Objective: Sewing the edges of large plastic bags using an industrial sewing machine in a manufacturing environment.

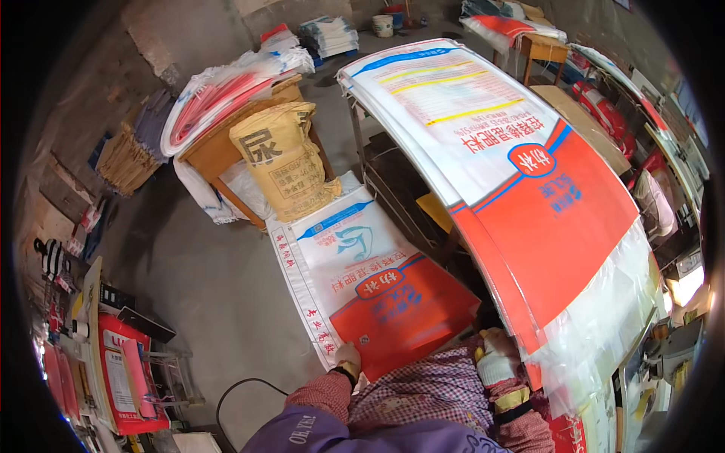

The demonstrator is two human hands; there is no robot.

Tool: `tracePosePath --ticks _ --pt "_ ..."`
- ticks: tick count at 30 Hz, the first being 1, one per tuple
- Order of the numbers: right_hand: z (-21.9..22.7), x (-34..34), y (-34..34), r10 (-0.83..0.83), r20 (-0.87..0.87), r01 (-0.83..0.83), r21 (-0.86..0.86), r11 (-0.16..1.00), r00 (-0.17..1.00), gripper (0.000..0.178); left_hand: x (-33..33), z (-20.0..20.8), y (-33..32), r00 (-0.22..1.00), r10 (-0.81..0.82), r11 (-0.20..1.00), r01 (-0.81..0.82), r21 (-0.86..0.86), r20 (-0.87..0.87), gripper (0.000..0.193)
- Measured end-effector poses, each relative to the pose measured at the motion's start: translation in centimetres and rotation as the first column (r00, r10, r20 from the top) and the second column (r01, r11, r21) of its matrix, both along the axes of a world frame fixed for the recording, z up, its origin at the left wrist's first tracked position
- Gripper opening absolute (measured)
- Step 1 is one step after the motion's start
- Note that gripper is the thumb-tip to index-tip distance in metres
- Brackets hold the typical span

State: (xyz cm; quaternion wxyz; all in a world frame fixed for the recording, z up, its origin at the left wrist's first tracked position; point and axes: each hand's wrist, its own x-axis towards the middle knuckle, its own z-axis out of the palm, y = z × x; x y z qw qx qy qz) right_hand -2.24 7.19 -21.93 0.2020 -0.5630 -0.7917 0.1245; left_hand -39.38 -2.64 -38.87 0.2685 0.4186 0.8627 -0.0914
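Note:
A flat printed sack (377, 283), white at its far half and red at its near half, slopes down toward my lap. My left hand (347, 358) is closed on its near left edge. Beside the sack's right corner, my right hand (495, 349), in a pale glove or wrap, is curled; what its fingers hold, if anything, is hidden. A stack of similar red and white sacks (544, 204) lies to the right, its edge close to my right hand. The far end of the flat sack meets a full yellow woven bag (283, 162).
Behind the yellow bag, folded sacks (219, 102) are piled on a wooden table (204, 162). More sack bundles (328, 36) and a white bucket (383, 26) stand at the back. A black cable (238, 385) lies on the grey floor. Clear plastic film (604, 325) hangs at the right.

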Motion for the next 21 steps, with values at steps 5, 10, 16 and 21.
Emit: tracePosePath --ticks 5,10,16,21 --pt "1.5 0.0 -1.1 -0.007 0.006 0.007 -0.008 1.0 1.0 0.037 0.0 1.0 1.2 1.0 -0.028 0.995 0.029 -0.097 0.009 0.024" --pt "4.2 -0.7 -2.1 -0.176 0.089 0.196 -0.52 0.832 0.98 0.033 0.1 5.2 2.4 0.949 -0.315 0.939 0.308 -0.153 -0.026 0.029" --pt "8.7 0.6 -4.1 -0.094 -0.077 0.054 -0.415 0.908 0.993 0.037 9.4 22.8 14.9 0.919 -0.379 0.407 0.062 0.911 0.106 0.034" --pt "12.7 1.3 -5.1 0.032 -0.123 -0.084 -0.447 0.891 0.992 0.043 22.0 38.8 18.2 0.469 -0.843 -0.165 0.242 0.956 -0.264 0.027"
